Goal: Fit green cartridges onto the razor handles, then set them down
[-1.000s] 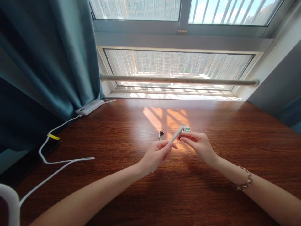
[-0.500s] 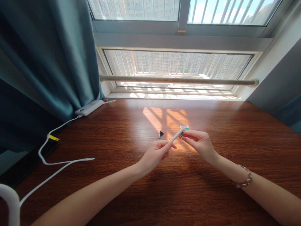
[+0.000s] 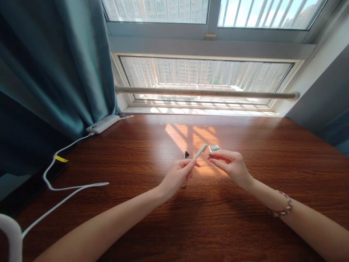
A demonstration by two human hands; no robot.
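Note:
My left hand point(image 3: 178, 174) is closed around the handle of a white toothbrush point(image 3: 200, 151), its bristled head pointing up and to the right. My right hand point(image 3: 230, 163) pinches a small clear and silvery piece with a green strip point(image 3: 214, 147) between thumb and fingers; its kind is too small to make out. A narrow gap separates the bristles from that piece. Just beyond my left hand is a small black object with a shiny stem point(image 3: 186, 154), partly hidden by the hand.
Both hands are over a brown wooden table point(image 3: 136, 145) with a patch of sunlight. A white power bank-like box point(image 3: 103, 124) with a white cable point(image 3: 73, 188) lies at left by the blue curtain point(image 3: 81, 65). A barred window and rail point(image 3: 207, 93) stand behind.
My left hand has drawn the toothbrush slightly left, away from the small piece, and its bristles now show. My right hand has stayed almost still.

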